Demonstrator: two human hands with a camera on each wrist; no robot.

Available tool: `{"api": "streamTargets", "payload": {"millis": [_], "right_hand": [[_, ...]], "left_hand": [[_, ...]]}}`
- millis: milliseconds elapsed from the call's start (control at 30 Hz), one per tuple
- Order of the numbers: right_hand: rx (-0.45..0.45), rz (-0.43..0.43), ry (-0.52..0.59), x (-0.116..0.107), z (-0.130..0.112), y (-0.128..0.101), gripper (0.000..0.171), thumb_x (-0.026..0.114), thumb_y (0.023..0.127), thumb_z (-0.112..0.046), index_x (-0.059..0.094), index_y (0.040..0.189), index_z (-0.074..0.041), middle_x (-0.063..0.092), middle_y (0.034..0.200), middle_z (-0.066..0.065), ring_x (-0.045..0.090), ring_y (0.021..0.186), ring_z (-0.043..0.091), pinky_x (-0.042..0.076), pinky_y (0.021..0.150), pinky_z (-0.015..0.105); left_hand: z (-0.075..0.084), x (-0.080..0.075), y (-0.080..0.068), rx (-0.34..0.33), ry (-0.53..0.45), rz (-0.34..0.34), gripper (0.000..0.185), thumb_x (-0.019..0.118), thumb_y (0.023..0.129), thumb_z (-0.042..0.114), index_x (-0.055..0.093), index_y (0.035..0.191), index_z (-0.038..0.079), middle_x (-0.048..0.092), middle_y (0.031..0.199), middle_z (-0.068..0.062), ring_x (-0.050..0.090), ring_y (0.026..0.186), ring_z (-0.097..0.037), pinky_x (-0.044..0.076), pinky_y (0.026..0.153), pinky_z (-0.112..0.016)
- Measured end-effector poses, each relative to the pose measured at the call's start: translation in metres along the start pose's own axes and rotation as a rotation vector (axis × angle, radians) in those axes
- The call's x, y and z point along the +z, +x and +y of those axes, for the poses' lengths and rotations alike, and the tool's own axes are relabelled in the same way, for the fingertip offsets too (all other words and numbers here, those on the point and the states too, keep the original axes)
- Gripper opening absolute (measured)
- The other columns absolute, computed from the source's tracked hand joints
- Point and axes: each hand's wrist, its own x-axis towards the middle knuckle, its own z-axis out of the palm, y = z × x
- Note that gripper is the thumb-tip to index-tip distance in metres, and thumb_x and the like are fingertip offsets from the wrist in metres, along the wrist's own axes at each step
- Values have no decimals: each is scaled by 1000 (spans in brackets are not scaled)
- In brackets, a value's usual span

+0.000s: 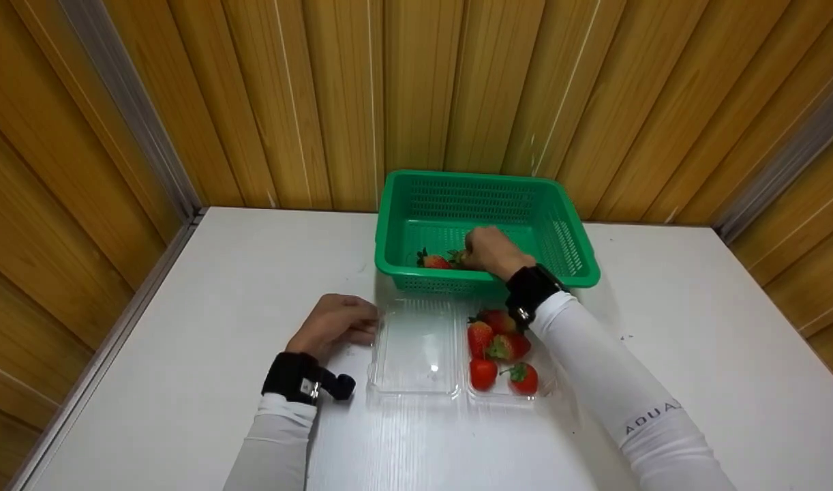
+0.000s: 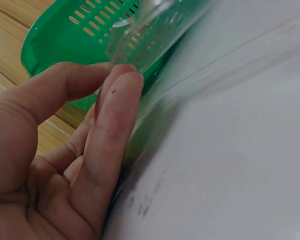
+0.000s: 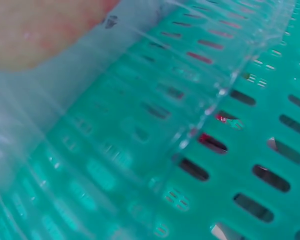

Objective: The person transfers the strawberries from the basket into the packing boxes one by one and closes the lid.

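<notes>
A clear plastic clamshell box lies opened flat on the table. My left hand (image 1: 336, 322) pinches the outer edge of its bare lid (image 1: 416, 351); in the left wrist view thumb and fingertips (image 2: 127, 75) meet at that clear edge. Several strawberries (image 1: 508, 348) sit in the right half, under my right forearm. My right hand (image 1: 493, 251) reaches over the near rim of a green basket (image 1: 486, 179), its bent fingers round a strawberry (image 1: 457, 258) whose leaves show beside them. Another strawberry (image 1: 435, 262) lies just left of it. The right wrist view does not show the hand.
The white table (image 1: 266, 259) meets a wood-patterned wall (image 1: 335, 102) behind the basket. Slotted basket sides (image 3: 270, 180) stand close beyond the clear box wall in the right wrist view. Panels with metal posts (image 1: 133, 102) border the table at left and right.
</notes>
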Motion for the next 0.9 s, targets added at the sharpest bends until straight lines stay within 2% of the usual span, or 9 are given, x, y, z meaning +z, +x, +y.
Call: {"api": "streamTargets", "payload": {"millis": [267,500,633,767,900], "right_hand": [[-23,82,-2,0,1,-2,39,60,89,5,37,66,-16,27,65,-3,30,58,14,25,55,29],[-61,108,-3,-3,3,-3,38,61,91,2,38,66,-16,28,64,-3,30,58,14,26,56,30],[-61,112,11,-6,2,-6,30,62,94,1,50,69,-11,37,65,-2,37,60,16,31,56,30],[-47,123,34,-8,1,-10,15,65,97,-1,64,82,-4,50,73,3,46,67,19,39,59,32],[-57,146,46,-9,0,-12,11,66,97,-2,69,87,1,56,78,5,49,71,21,44,63,34]], "left_hand": [[0,0,0,8,-27,-18,20,78,91,8,75,104,-8,72,83,-13,72,67,-16,65,69,-29],[1,1,0,-1,-39,-19,17,77,91,6,76,103,-7,72,83,-14,72,65,-16,65,68,-29],[0,2,0,-1,-8,-18,17,77,92,7,76,103,-6,73,84,-14,72,66,-16,65,69,-29],[0,2,1,-6,-15,-16,17,77,92,7,77,103,-6,73,84,-14,73,67,-16,65,69,-30],[0,1,2,-13,-19,-10,16,78,91,7,77,102,-4,72,85,-14,73,67,-17,65,70,-30]]}}
